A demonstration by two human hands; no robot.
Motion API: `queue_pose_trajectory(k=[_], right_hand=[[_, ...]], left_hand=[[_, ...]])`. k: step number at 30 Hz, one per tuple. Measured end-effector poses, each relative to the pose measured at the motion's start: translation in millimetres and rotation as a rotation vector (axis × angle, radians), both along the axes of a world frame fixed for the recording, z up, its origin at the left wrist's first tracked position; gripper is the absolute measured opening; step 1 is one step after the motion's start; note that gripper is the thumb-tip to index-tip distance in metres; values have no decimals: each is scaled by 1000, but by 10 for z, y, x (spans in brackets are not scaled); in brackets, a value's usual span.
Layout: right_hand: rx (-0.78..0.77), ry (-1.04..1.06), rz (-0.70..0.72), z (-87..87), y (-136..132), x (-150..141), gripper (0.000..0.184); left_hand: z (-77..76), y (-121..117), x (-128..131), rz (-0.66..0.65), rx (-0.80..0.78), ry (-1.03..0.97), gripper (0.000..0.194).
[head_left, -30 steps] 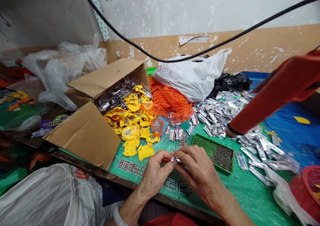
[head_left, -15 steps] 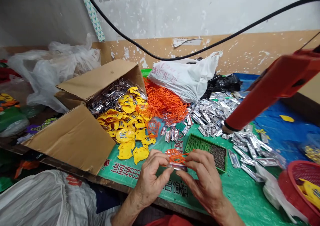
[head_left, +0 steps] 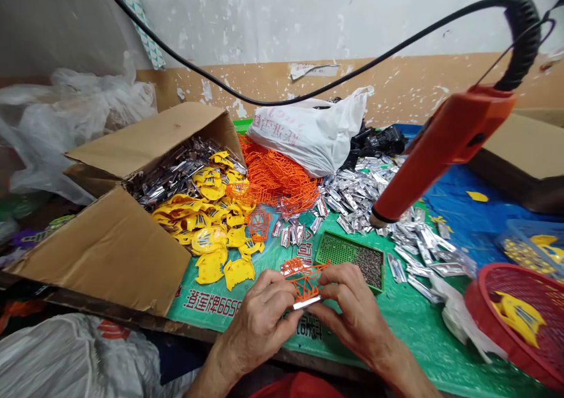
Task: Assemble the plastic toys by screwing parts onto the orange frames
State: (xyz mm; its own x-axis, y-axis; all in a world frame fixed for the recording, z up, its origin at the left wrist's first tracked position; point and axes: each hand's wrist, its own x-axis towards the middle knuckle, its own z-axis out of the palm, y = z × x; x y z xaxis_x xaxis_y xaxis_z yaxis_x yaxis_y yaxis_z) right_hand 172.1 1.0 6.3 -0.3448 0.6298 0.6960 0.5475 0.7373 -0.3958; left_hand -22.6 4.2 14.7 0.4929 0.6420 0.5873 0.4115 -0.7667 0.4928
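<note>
My left hand (head_left: 259, 319) and my right hand (head_left: 355, 310) meet low in the middle, over the green printed mat (head_left: 409, 327). Together they pinch an orange plastic lattice piece (head_left: 306, 277) with a small silver metal part (head_left: 306, 302) at its lower edge. Both hands have their fingers closed on this piece. Just beyond the fingers lies a green tray (head_left: 350, 256) of tiny dark screws. An orange power screwdriver (head_left: 436, 148) hangs on a black coiled cable above the right of the tray.
A cardboard box (head_left: 118, 233) on its side spills yellow plastic parts (head_left: 211, 233) and silver pieces. Orange lattice pieces (head_left: 277, 181), a white plastic bag (head_left: 308, 134) and silver parts (head_left: 374, 195) lie behind. A red basket (head_left: 515, 321) holding yellow pieces stands at the right.
The orange lattice piece has come into plain view between my fingers, now held flat with the silver part under it. The view has swung right, showing more of the red basket.
</note>
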Motion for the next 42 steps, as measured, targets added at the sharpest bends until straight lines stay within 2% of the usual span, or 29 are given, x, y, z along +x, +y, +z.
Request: queue_pose_trajectory(k=[4, 13, 22, 25, 30, 42], right_hand=[[29, 18, -32, -17, 8, 0, 16], [75, 2, 8, -75, -35, 29, 14], [147, 18, -42, -49, -100, 14, 10], [147, 3, -56, -55, -95, 5, 9], [163, 12, -83, -61, -94, 13, 11], [173, 11, -99, -64, -147, 26, 6]], left_hand=[[-10, -2, 6, -14, 24, -26, 16], [64, -51, 7, -11, 116, 39, 17], [-44, -70, -7, 8, 56, 40, 25], [-63, -38, 1, -48, 47, 21, 31], [-40, -12, 20, -90, 16, -15, 31], [2, -50, 22, -83, 98, 21, 31]])
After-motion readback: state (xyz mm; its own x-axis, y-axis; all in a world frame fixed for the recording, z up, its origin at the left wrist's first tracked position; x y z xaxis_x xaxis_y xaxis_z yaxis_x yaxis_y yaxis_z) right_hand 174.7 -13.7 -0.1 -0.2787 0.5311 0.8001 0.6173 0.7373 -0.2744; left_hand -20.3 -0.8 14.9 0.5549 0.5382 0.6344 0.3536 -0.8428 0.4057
